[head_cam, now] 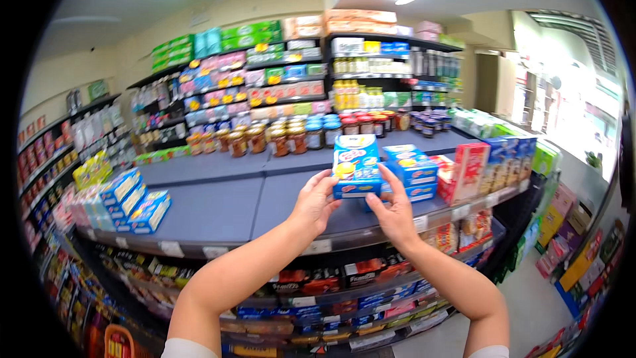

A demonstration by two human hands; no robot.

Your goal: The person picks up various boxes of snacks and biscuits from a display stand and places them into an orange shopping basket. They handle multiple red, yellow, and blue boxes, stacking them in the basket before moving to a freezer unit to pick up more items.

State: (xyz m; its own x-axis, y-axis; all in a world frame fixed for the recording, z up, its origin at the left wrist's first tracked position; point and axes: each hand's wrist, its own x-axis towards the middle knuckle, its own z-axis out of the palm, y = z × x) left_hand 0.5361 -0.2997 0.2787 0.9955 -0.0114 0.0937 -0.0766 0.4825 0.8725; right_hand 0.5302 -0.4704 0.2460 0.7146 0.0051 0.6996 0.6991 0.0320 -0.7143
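Both hands hold a blue and white cardboard box (356,166) above the near part of a dark grey shelf top (213,204). My left hand (318,199) grips its left side, fingers bent at the lower corner. At its right side is my right hand (392,201), with the thumb by the bottom edge. Just right of the held box stand similar blue boxes (411,166), stacked and partly hidden by my right hand. Red boxes (469,171) stand beyond them to the right.
Blue boxes (134,201) and pastel packs sit at the shelf's left end. Jars with coloured lids (288,136) line the raised back tier. Price tags run along the front edge (318,246), above lower shelves of packets. An orange basket (119,340) is at lower left.
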